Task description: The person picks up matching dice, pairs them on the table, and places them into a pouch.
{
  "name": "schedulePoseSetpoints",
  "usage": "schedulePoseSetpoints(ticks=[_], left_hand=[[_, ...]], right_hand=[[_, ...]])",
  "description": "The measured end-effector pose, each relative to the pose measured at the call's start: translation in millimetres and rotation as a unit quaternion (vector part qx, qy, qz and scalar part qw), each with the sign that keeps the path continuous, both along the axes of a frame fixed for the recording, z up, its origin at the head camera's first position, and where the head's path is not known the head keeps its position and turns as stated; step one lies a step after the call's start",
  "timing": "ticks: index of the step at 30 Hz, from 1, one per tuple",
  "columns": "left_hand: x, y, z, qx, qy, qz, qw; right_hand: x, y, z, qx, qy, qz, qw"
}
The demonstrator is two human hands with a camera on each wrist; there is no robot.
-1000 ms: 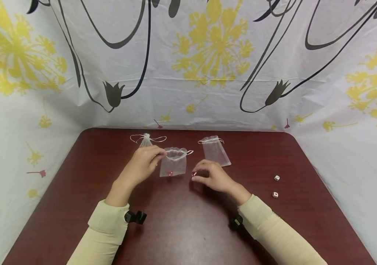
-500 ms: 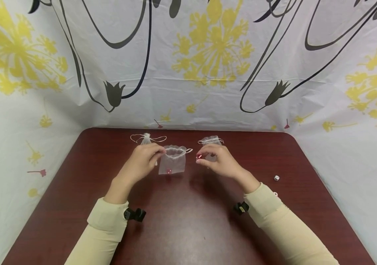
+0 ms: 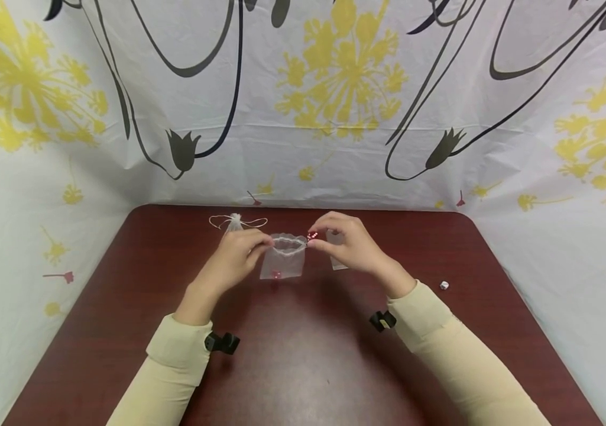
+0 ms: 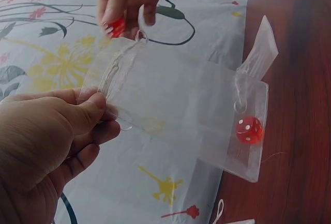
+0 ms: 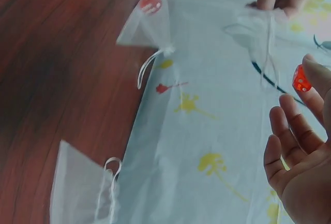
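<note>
My left hand (image 3: 236,251) pinches the left rim of a sheer white drawstring pouch (image 3: 288,255), which hangs upright with its mouth spread. Low inside it sits a red die (image 4: 249,130) with white pips. Just off the right side of the pouch's mouth, my right hand (image 3: 353,245) holds another red die (image 3: 311,235) between thumb and finger. In the right wrist view this die (image 5: 301,78) shows at the thumb tip, with the other fingers loosely bent. The left palm is hidden in the head view.
Behind my left hand lies a second pouch (image 3: 235,222), its neck drawn tight with string loops out. A third flat pouch (image 3: 337,258) is partly covered by my right hand. One white die (image 3: 444,285) rests on the dark red table (image 3: 281,367). Patterned cloth (image 3: 303,148) hangs behind.
My right hand has lifted the red die from near the table up to the pouch's mouth. The pouch and left hand have shifted slightly right. My right sleeve now covers one white die.
</note>
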State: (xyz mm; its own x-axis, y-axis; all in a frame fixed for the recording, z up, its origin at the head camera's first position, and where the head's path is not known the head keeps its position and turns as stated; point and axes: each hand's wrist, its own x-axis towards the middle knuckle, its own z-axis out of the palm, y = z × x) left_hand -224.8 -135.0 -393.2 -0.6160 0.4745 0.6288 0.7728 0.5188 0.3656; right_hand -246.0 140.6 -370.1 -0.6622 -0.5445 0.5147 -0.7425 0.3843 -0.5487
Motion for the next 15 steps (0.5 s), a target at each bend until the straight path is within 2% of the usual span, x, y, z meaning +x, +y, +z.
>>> schedulePoseSetpoints(ticks=[5, 15], left_hand=[[-0.1, 8.1, 0.6, -0.001, -0.003, -0.017, 0.9999], [3.3, 10.9, 3.2, 0.026, -0.01, -0.024, 0.9993]], right_hand=[[0.4, -12.6, 2.9, 0.009, -0.012, 0.019, 0.9997], [-0.1, -16.4, -1.2, 0.018, -0.016, 0.012, 0.9996]])
